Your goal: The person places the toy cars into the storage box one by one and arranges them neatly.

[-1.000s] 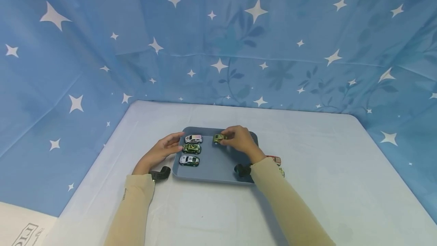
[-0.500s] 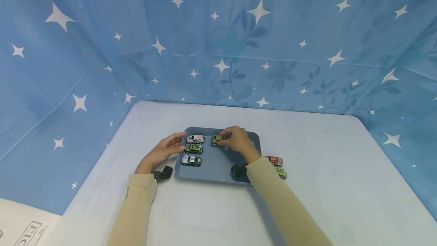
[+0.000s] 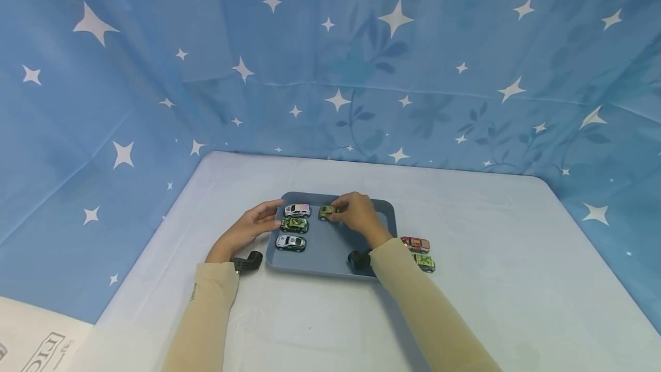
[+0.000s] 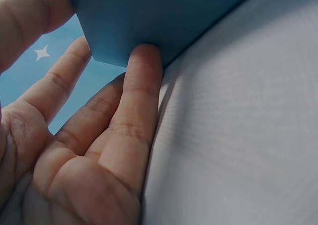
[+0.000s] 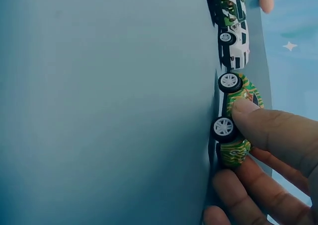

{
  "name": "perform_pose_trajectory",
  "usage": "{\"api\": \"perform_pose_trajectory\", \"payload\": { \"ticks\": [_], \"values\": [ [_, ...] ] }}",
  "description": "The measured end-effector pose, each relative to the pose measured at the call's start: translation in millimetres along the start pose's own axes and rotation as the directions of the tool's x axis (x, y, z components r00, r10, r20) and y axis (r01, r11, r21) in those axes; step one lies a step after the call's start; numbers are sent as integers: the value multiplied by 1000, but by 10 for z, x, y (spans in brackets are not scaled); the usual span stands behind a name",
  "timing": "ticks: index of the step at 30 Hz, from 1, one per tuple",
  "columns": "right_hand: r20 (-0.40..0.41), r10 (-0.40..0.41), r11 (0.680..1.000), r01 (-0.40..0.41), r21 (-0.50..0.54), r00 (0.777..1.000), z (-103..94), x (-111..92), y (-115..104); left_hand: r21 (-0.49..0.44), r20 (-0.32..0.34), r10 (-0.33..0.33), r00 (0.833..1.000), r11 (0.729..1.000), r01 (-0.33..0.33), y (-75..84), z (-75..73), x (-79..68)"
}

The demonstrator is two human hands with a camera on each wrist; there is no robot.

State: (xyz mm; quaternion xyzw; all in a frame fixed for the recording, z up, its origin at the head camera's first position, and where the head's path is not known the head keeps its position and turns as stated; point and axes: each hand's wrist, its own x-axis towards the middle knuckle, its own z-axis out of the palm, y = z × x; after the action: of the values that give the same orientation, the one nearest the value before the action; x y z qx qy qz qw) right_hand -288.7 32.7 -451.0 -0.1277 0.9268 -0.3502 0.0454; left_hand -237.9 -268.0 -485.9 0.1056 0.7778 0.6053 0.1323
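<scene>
My right hand (image 3: 358, 214) pinches a green-and-yellow striped toy car (image 5: 241, 98) between thumb and fingers. In the right wrist view its wheels are at the floor of the blue-grey tray (image 3: 330, 251), just behind a white toy car (image 5: 238, 48). My left hand (image 3: 249, 227) rests against the tray's left side; in the left wrist view its extended fingers (image 4: 141, 86) touch the outer wall. Along the tray's left end stand the white car, a green camouflage car (image 3: 295, 224) and a white-and-green car (image 3: 291, 243).
To the right of the tray, a red toy car (image 3: 416, 244) and a lime-green toy car (image 3: 424, 262) lie on the white table (image 3: 490, 257), partly behind my right sleeve. A blue star-patterned cloth (image 3: 310, 45) hangs behind the table.
My right hand has slid the striped car a little left, nearer the white car. My left hand stays on the tray's side. The whole view has shifted slightly.
</scene>
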Motion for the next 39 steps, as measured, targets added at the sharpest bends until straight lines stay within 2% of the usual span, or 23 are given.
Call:
{"api": "perform_pose_trajectory", "payload": {
  "ticks": [15, 27, 39],
  "values": [
    [-67, -12, 999, 8, -53, 998, 12, -12, -49, -9, -1, 2, 1000, 1000, -2, 26, 3, -14],
    [-5, -51, 998, 51, 42, 999, -158, -66, 80, 9, -5, -10, 1000, 1000, 10, 37, 11, -21],
    [84, -40, 985, 25, 173, 996, -291, -172, 159, 11, 1, -2, 1000, 1000, 2, 28, 15, -12]
  ]
}}
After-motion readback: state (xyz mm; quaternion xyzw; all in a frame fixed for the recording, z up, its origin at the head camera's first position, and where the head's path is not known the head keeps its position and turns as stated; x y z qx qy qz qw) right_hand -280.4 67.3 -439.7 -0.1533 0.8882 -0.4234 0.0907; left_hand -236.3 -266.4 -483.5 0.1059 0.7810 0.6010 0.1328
